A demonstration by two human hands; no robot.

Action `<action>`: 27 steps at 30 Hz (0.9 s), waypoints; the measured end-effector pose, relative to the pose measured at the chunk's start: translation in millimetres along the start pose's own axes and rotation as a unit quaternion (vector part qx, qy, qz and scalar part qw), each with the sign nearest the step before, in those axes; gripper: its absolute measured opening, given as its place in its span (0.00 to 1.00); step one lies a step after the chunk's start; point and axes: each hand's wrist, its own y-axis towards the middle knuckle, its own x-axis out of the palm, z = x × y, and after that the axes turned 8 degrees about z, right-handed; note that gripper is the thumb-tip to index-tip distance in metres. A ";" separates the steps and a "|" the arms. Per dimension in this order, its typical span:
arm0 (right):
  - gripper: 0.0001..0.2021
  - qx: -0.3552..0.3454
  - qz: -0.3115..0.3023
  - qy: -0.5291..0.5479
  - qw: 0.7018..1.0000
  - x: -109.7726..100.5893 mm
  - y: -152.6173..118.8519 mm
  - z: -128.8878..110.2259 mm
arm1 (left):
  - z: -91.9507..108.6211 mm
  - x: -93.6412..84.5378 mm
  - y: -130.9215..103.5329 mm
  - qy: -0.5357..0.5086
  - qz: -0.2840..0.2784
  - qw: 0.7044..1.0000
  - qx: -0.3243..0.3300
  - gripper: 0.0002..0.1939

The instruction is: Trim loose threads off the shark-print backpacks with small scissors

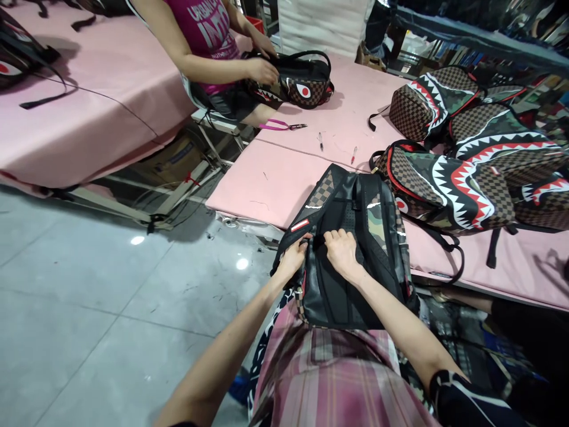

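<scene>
backpack (351, 249) lies back-panel up, half on the wearer's lap, top end resting on the edge of the pink table (275, 178). black mesh back, camo + checker side panels, red tab near left edge. left hand (293, 256) sits at the pack's left edge, fingers curled shut around the seam/edge fabric. right hand (341, 249) is on the centre of the back panel, fingers closed, pinching fabric just beside the left hand; the two hands are nearly touching. what exactly is pinched (zip pull or seam): cannot tell.

on the table, right side: pile of finished shark-mouth backpacks (471, 160), stacked touching each other, just beside the held pack, straps hanging over the table edge. mid table: pink-handled scissors (280, 125) and two pens (320, 141), well apart from the hands.

far end: co-worker in magenta top, seated, both co-worker's hands (262, 68) on a smaller shark-eye bag (302, 83) lying on the table. second pink table (89, 107) at left w/ black straps on it. grey tile floor (89, 296) below.
</scene>
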 end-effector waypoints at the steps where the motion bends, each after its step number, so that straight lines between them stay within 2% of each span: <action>1: 0.10 -0.012 -0.006 0.000 1.000 -1.0 1.0 -1.2 | -0.3 0.4 -0.1 -0.001 -0.001 1.000 0.000 0.15; 5: 0.08 -0.030 -0.028 0.021 0.999 -2.7 0.7 6.8 | -0.1 0.5 -0.7 -0.002 0.000 1.000 -0.005 0.15; 8: 0.09 -0.003 -0.022 0.022 1.000 -1.6 0.0 13.6 | 1.8 -0.2 -0.8 0.001 0.000 1.000 -0.010 0.14; 10: 0.10 0.007 -0.008 0.016 1.000 -0.8 0.9 12.6 | 2.8 -0.5 -0.6 0.002 -0.001 1.000 -0.013 0.14; 14: 0.10 -0.015 -0.008 0.027 0.999 0.0 3.9 5.6 | 1.9 -0.9 0.7 0.006 -0.012 1.000 -0.015 0.14; 18: 0.07 -0.020 -0.024 0.057 0.998 0.4 1.6 14.1 | 1.1 -2.5 -0.1 0.008 -0.030 1.000 -0.006 0.14; 24: 0.10 0.120 0.012 0.109 0.987 2.2 -11.5 36.9 | 7.3 2.2 -4.9 0.016 -0.044 0.999 -0.001 0.15; 27: 0.09 0.133 0.021 0.130 0.982 3.6 -15.1 38.0 | 11.0 9.5 -2.8 0.021 -0.031 0.999 -0.008 0.11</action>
